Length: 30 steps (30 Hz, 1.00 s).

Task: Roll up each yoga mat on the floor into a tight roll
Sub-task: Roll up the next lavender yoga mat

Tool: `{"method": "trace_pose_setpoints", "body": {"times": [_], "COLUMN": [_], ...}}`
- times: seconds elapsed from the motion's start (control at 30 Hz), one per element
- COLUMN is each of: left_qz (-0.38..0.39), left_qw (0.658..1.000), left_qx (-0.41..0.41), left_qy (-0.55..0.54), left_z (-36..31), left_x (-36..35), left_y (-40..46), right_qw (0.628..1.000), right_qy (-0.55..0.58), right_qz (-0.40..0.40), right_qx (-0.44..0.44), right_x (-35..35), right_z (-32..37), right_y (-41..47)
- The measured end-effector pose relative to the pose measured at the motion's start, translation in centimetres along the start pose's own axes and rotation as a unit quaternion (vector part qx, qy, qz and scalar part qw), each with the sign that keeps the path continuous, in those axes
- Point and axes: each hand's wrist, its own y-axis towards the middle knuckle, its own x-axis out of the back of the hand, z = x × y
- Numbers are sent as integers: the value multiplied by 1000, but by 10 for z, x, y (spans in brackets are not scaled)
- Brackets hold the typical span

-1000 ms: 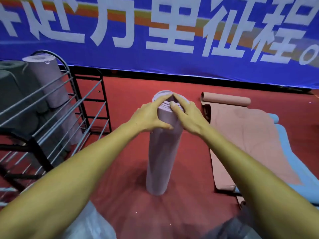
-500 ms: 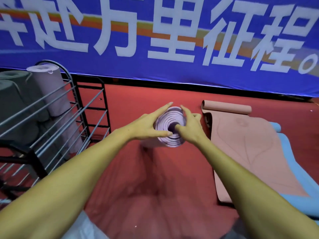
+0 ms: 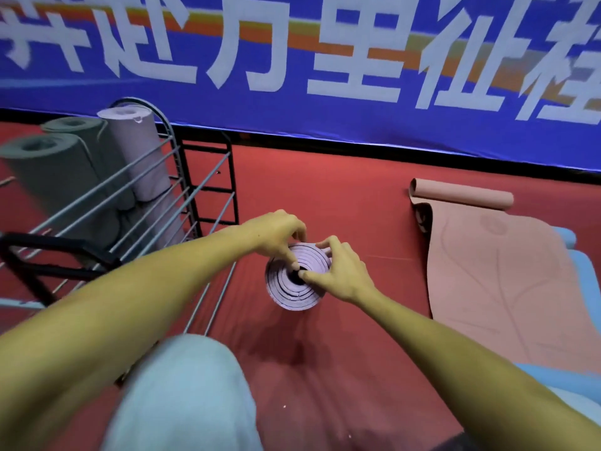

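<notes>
- Red floor (image 3: 325,196) runs under you, with a big blue banner (image 3: 325,118) on the wall behind.
- At the far left, a rack (image 3: 182,203) holds gray rolls (image 3: 58,170) and one purple one, standing up.
- Your left hand (image 3: 276,232) curls over the far edge of the purple mat (image 3: 292,288), with a fingertip near the dark hole in the middle.
- That mat stands on end on the floor, so you look down on its rings.
- Your right hand (image 3: 341,271) grips the near right side, with the thumb poking at the hole.
- To the right, a pink mat (image 3: 494,281) lies mostly flat, rolled only at its far end. A blue mat (image 3: 582,275) peeks out beside it.
- Watch out: the rings look a bit loose. If you let go too soon, I think the roll may spring open.
- If you push the middle too hard, it may slide down and stick out like a cone.
- It is tall, so a bump could tip it over.
</notes>
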Motion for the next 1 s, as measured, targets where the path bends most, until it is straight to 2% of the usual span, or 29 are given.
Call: {"method": "trace_pose_setpoints", "body": {"times": [0.07,0.13,0.23,0.47,0.57,0.7,0.77,0.87,1.0], "left_qz": [-29,-82,-146,-181,-165,-103,-78,-1,55], "left_qw": [999,990,959,891,862,827,819,807,804], "left_qx": [43,94,182,272,331,409,443,498,530], "left_qy": [6,-60,-161,-314,-347,-373,-357,-318,-266], "left_z": [16,35,59,79,95,121,126,131,128], "left_x": [-9,-31,-82,-206,-269,-350,-371,-397,-422], "left_y": [-16,-41,-83,-156,-191,-239,-252,-261,-259], "right_qw": [1000,999,1000,988,984,985,986,987,986], "right_qy": [19,31,6,-129,-146,-145,-144,-144,-156], "right_qz": [-6,-12,12,76,93,86,80,70,59], "right_qx": [-3,-3,13,47,50,37,26,12,0], "right_x": [-19,-39,-65,-123,-147,-172,-182,-200,-224], "right_z": [8,16,23,18,7,-10,-18,-23,-25], "right_y": [-3,-6,-9,-15,-15,-19,-20,-22,-24]}}
